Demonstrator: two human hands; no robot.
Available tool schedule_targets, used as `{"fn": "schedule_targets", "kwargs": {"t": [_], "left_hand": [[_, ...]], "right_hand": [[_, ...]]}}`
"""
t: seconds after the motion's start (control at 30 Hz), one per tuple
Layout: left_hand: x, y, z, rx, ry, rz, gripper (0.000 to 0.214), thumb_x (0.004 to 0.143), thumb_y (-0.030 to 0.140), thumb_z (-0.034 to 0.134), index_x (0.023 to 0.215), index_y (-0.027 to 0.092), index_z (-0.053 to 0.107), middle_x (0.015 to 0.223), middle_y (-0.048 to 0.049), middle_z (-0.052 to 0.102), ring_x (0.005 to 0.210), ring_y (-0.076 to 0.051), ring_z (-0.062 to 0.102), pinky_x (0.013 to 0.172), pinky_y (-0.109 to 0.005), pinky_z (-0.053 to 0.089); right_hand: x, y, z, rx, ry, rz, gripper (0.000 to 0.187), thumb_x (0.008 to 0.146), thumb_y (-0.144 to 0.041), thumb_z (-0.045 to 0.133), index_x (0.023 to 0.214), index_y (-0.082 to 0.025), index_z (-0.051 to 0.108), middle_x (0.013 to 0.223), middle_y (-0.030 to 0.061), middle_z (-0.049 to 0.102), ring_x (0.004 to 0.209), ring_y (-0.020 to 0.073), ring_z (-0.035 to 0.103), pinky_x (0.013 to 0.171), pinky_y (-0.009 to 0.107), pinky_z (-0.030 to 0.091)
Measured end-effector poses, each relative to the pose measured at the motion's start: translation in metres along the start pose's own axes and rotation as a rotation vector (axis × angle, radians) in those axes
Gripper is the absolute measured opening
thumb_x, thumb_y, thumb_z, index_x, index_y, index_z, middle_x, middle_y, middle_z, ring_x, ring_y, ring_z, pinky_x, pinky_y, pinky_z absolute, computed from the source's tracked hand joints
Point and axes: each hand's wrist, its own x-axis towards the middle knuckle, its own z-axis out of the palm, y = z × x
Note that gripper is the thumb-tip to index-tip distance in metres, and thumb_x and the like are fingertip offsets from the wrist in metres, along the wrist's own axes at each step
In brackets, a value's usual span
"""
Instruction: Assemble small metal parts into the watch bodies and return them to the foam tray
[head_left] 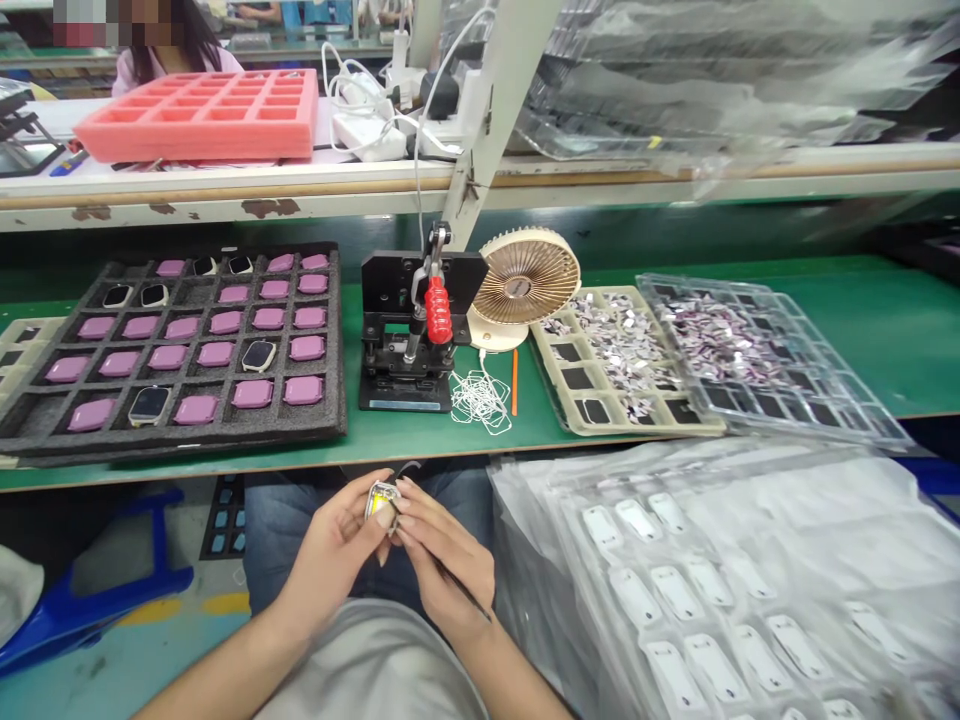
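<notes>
Just past the bench's near edge, over my lap, my left hand [334, 545] is closed around a small smartwatch case [381, 498] with a silvery rim and a yellow patch inside. My right hand [448, 558] meets it at the right side, its fingertips against the case. A thin dark tool [466, 590], probably tweezers, runs back through the right hand toward the wrist; its tip is hidden by the fingers. Ahead on the green bench stands a black toggle press [405, 350] with a red handle [438, 310].
A black foam tray [334, 300] at left holds purple-covered watches and several bare ones. Right of the press are a small fan [517, 285], an orange stick [514, 382], and a cream tray [637, 428] and clear tray [862, 425] of small parts. Bagged trays [720, 590] rise at my right.
</notes>
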Motion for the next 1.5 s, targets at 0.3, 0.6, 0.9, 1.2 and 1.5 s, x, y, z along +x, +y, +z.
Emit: {"fn": "schedule_targets", "kwargs": {"t": [0.3,0.6,0.9,1.2,1.5], "left_hand": [[0.02,-0.003,-0.009,-0.185,0.006,-0.124,0.048,0.088,0.03,0.085,0.13,0.012,0.07,0.119,-0.0225,0.077,0.073,-0.017,0.069,0.058,-0.025,0.046],[0.019,-0.022,-0.014,-0.19,-0.031,-0.201,0.043,0.081,0.033,0.09,0.117,0.012,0.076,0.127,-0.0242,0.075,0.081,-0.022,0.073,0.067,-0.031,0.053],[0.023,-0.033,-0.028,-0.169,-0.087,-0.25,0.046,0.082,0.035,0.09,0.118,0.011,0.075,0.118,-0.0247,0.078,0.074,-0.02,0.071,0.06,-0.029,0.049],[0.026,-0.032,-0.027,-0.179,-0.055,-0.281,0.043,0.074,0.03,0.095,0.109,0.01,0.078,0.129,-0.0256,0.075,0.096,-0.031,0.078,0.073,-0.034,0.062],[0.028,-0.041,-0.021,-0.205,-0.132,-0.309,0.049,0.076,0.021,0.092,0.12,0.01,0.076,0.127,-0.0246,0.076,0.08,-0.021,0.075,0.059,-0.026,0.058]], "right_hand": [[0.052,0.017,-0.028,-0.279,0.528,0.194,0.021,0.097,-0.021,0.072,0.115,-0.023,0.082,0.117,0.0086,0.082,0.108,0.0273,0.079,0.103,0.046,0.064],[0.109,0.079,-0.077,-0.566,0.455,0.349,0.032,0.094,-0.047,0.07,0.104,-0.02,0.084,0.108,0.0106,0.083,0.102,0.0271,0.078,0.1,0.044,0.06],[0.093,0.053,-0.082,-0.646,0.4,0.505,0.038,0.092,-0.054,0.068,0.097,-0.02,0.084,0.098,0.0091,0.084,0.09,0.0259,0.078,0.091,0.04,0.062],[0.106,0.017,-0.124,-0.892,0.446,0.628,0.05,0.108,-0.043,0.033,0.109,-0.018,0.076,0.116,0.0116,0.081,0.108,0.0245,0.076,0.097,0.034,0.058],[0.168,-0.005,-0.225,-1.317,0.162,0.979,0.028,0.097,-0.038,0.069,0.1,-0.012,0.078,0.109,0.0213,0.078,0.114,0.0372,0.072,0.099,0.044,0.053]]}}
